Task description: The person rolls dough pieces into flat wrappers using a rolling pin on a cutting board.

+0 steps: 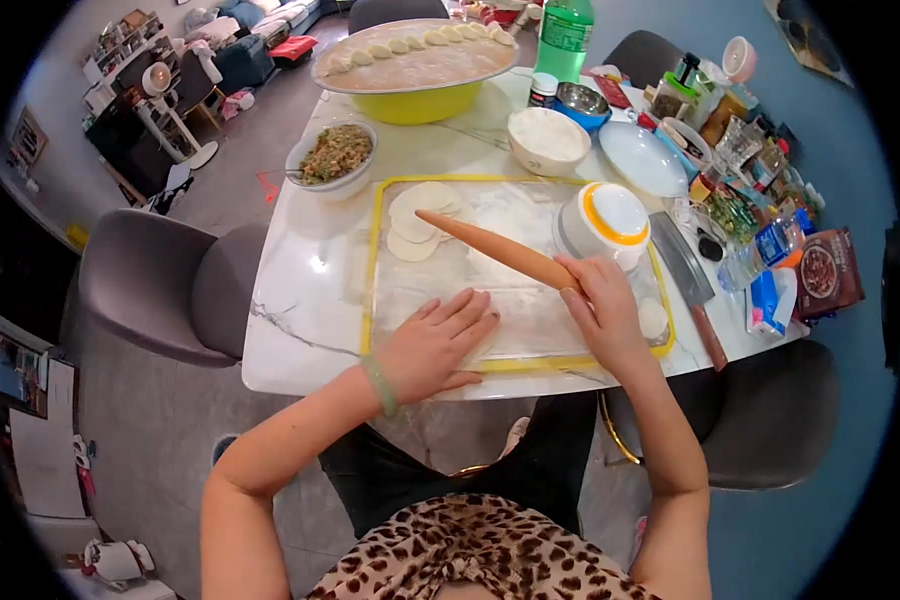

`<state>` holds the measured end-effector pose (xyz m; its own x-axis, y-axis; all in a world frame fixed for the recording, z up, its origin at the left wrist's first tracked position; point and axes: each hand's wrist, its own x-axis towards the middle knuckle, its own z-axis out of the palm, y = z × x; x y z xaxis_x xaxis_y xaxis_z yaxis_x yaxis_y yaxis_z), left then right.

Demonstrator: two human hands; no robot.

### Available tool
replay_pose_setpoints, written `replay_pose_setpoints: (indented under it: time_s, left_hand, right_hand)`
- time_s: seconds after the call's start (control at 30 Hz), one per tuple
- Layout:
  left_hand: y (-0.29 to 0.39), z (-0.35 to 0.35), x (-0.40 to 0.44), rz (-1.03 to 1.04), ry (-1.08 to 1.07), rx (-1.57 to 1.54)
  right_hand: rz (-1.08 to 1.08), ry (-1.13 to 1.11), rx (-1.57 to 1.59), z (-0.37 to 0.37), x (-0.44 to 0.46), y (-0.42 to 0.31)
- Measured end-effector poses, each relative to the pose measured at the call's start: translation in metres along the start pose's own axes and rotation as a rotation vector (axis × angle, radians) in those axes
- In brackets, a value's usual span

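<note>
Right hand point(607, 305) grips tapered rolling pin point(500, 248) by one end, likely lifted clear of left hand point(435, 345), open, palm-down on yellow-edged mat point(530, 330); dough rounds point(413, 243) overlap, presumably saving space.

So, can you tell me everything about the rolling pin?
The rolling pin looks like smooth, orange-brown wood, thicker near the right hand and tapering to a narrow tip. The hand grips its thick end. It slants forward and left above the mat, tip over the dough rounds; whether it touches them, I can't tell.
</note>
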<state>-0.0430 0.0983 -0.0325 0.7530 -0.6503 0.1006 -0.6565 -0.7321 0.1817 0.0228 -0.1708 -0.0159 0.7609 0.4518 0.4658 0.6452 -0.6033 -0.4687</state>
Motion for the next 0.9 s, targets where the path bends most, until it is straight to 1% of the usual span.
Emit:
replay_pose_setpoints:
  time_s: [0.03,0.1,0.13,0.2,0.27,0.3,0.37,0.4,0.47,0.5,0.57,0.6,0.63,0.67,0.7,0.73,0.77,0.8,0.87,0.9]
  left_hand:
    - [0.003,-0.002,-0.004,0.007,0.007,-0.013]
    - [0.005,-0.002,-0.015,0.004,0.014,-0.025]
    - [0.005,0.0,-0.019,0.019,0.04,0.005]
    - [0.004,0.0,-0.027,0.037,0.065,0.039]
    - [0.001,-0.001,-0.034,0.026,0.141,-0.061]
    - [-0.001,-0.001,-0.038,0.027,0.142,-0.058]
    - [-0.004,-0.001,-0.044,-0.195,0.272,-0.601]
    - [-0.002,-0.01,-0.041,-0.193,0.274,-0.594]
    - [0.0,-0.037,-0.03,-0.853,0.471,-1.579]
    - [-0.01,-0.043,-0.029,-0.78,0.529,-1.66]
    - [-0.038,-0.053,-0.011,-0.816,0.771,-1.438]
    - [-0.047,-0.067,0.001,-0.824,0.835,-1.283]
    - [-0.067,-0.074,0.009,-0.612,0.858,-1.091]
    - [-0.081,-0.073,0.022,-0.609,0.856,-1.086]
    - [-0.095,-0.07,0.034,-0.513,0.883,-0.706]
    - [-0.099,-0.065,0.045,-0.405,0.89,-0.332]
    - [-0.093,-0.051,0.051,-0.437,0.772,-0.347]
    - [-0.083,-0.038,0.055,-0.416,0.759,-0.367]
    - [-0.058,-0.015,0.064,-0.482,0.628,-0.055]
    - [-0.044,-0.009,0.071,-0.357,0.646,-0.006]
  right_hand:
    - [0.012,0.006,0.006,-0.004,-0.007,0.0]
    - [-0.043,0.085,0.068,-0.007,-0.015,-0.001]
    - [-0.04,0.088,0.073,-0.009,-0.018,-0.003]
    - [0.004,0.074,0.128,-0.013,-0.021,-0.009]
    - [0.03,0.069,0.156,-0.017,-0.023,-0.016]
    - [0.054,0.06,0.183,-0.019,-0.024,-0.02]
    - [0.081,0.051,0.213,-0.023,-0.028,-0.024]
    - [0.108,0.038,0.242,-0.025,-0.029,-0.025]
    - [0.1,0.073,0.284,-0.026,-0.033,-0.023]
    - [0.098,0.105,0.321,-0.027,-0.034,-0.022]
    - [0.107,0.129,0.315,-0.035,-0.039,-0.019]
    - [0.123,0.148,0.304,-0.04,-0.041,-0.02]
    - [0.167,0.166,0.349,-0.048,-0.043,-0.025]
    - [0.167,0.173,0.353,-0.052,-0.047,-0.026]
    - [0.197,0.221,0.398,-0.055,-0.051,-0.026]
    - [0.228,0.271,0.44,-0.061,-0.056,-0.025]
    - [0.22,0.279,0.431,-0.069,-0.063,-0.026]
    - [0.241,0.293,0.412,-0.076,-0.071,-0.025]
    - [0.234,0.343,0.302,-0.092,-0.086,-0.019]
    - [0.266,0.406,0.387,-0.092,-0.096,-0.005]
